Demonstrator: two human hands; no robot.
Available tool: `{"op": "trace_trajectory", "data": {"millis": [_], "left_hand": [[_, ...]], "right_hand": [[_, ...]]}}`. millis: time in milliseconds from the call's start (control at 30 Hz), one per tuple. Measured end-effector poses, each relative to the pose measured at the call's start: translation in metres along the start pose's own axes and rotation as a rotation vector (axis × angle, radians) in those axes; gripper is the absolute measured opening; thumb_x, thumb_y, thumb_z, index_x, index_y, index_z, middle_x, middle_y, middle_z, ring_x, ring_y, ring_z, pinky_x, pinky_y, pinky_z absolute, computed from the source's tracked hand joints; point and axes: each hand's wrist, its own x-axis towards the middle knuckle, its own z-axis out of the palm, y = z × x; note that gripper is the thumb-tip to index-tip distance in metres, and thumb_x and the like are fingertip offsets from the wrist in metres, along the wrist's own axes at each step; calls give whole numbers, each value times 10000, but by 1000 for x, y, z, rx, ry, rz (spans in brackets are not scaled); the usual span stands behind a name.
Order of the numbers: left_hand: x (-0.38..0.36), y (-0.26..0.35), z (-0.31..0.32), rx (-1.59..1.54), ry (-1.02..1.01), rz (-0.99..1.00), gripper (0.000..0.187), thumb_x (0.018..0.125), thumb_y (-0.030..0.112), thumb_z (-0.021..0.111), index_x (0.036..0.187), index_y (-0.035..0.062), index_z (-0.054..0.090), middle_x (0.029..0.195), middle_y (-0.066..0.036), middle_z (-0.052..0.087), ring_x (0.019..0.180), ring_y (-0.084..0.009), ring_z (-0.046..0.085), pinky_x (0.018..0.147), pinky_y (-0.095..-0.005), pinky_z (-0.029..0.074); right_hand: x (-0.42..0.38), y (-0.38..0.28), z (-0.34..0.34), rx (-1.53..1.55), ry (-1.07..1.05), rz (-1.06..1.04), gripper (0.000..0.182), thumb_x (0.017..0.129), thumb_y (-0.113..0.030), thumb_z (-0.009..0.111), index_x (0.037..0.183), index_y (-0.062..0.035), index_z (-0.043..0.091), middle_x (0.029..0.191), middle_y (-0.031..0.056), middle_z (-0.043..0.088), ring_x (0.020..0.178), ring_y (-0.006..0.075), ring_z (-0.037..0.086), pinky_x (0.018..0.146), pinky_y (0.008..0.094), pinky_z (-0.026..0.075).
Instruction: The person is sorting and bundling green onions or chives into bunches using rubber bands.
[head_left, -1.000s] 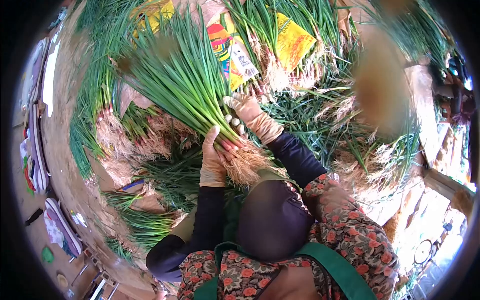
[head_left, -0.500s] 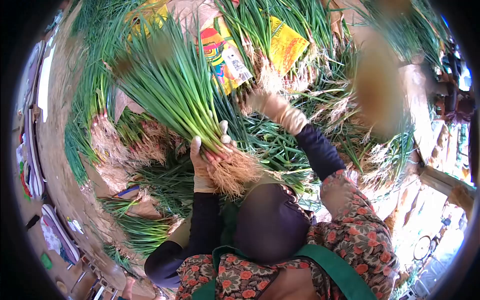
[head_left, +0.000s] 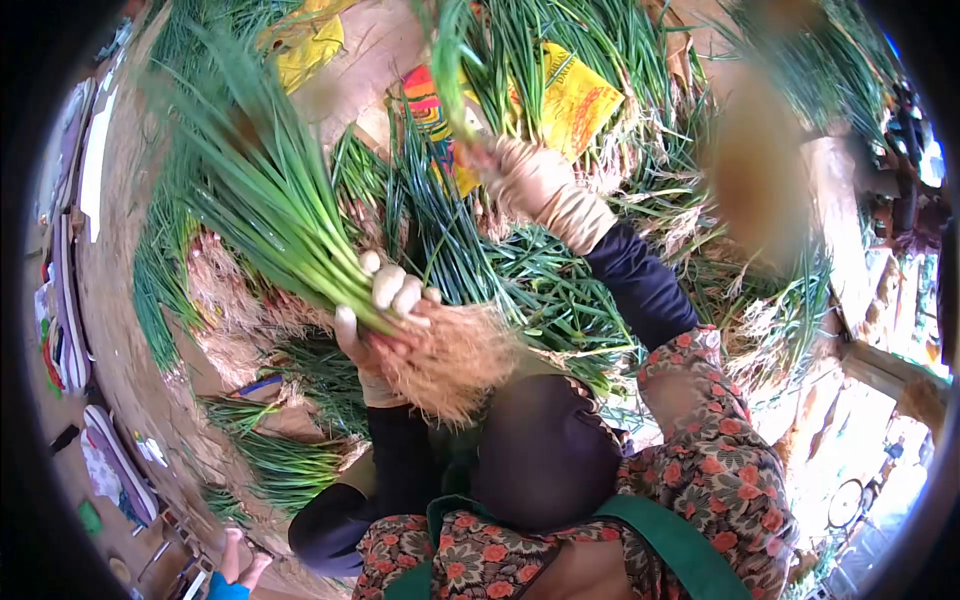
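Observation:
My gloved left hand (head_left: 392, 290) is closed around a thick bunch of green onions (head_left: 315, 245). Their leaves point up and left, and the pale brown roots (head_left: 445, 355) fan out to the right below my fingers. My gloved right hand (head_left: 540, 190) grips a few more green onions (head_left: 452, 85) near their root end, leaves upward and blurred by motion. It is apart from the bunch, above a pile of loose green leaves (head_left: 565, 290). A colourful printed bag (head_left: 425, 95) lies partly behind the stalks beside my right hand.
More green onions with roots (head_left: 225, 280) lie on the left, and others (head_left: 500, 60) at the top around a yellow printed bag (head_left: 580, 95). Root tangles (head_left: 760, 330) lie on the right. Another person's bare feet (head_left: 245, 560) show at the bottom left. Brownish blurs obscure the upper right.
My left hand has moved the bunch left and slightly down. My right hand, blurred before, now shows a few green onions in its grip. Bare feet show more at the bottom left.

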Motion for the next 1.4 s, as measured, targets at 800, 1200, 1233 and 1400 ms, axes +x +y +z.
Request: {"op": "trace_trajectory", "data": {"millis": [800,1200,1233,1400], "left_hand": [[-34,1,-40,151,436,-197,482,835,364,575,1131,-4,480,1004,-150,553,916,-276,571,907,-481,434],[-42,-1,-44,-75,180,-98,581,817,481,591,1211,73,465,1080,-68,486,983,-201,510,908,-420,360],[-40,1,-44,-55,159,-86,613,822,479,580,1251,66,436,1104,-98,503,982,-218,527,892,-431,397],[-39,5,-48,137,218,-146,797,820,504,576,1381,29,268,1126,-98,523,960,-204,533,862,-415,408]], "right_hand": [[-36,-55,87,1596,-669,658,612,880,-566,448,1216,-55,464,774,18,549,550,113,458,504,223,395],[-105,-6,94,-209,-754,121,305,884,-336,483,956,-64,602,894,147,642,898,315,612,746,393,480],[-108,-4,73,-207,-840,78,316,881,-334,488,982,-61,611,911,150,645,899,309,615,752,383,485],[-90,18,47,103,-150,179,288,898,-303,540,1071,-84,612,951,119,666,884,229,647,743,328,505]]}}
